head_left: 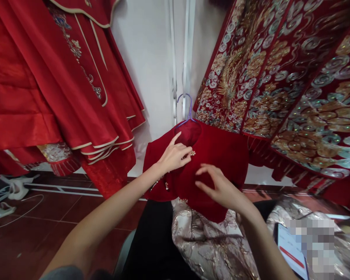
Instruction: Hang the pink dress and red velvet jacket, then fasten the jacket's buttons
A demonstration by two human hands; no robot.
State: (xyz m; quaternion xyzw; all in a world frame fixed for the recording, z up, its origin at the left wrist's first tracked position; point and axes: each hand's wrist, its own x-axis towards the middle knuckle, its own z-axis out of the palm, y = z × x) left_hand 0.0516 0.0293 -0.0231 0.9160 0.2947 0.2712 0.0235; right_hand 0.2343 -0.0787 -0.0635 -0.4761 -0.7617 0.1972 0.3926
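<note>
A dark red velvet garment [218,155] hangs on a purple hanger [187,109] in front of me. My left hand [175,155] rests on it just below the collar, fingers pinched around a small pearl and gold button [192,153]. My right hand [218,186] hovers over the garment's front, fingers curled and apart, holding nothing that I can see. More small buttons [166,186] run down the garment's left side.
Red satin robes [61,77] hang at the left. A heavily embroidered red and gold gown [286,77] hangs at the right. Silvery brocade fabric [204,241] lies on my lap. A phone [291,252] sits at lower right. White shoes [6,194] lie on the red tile floor.
</note>
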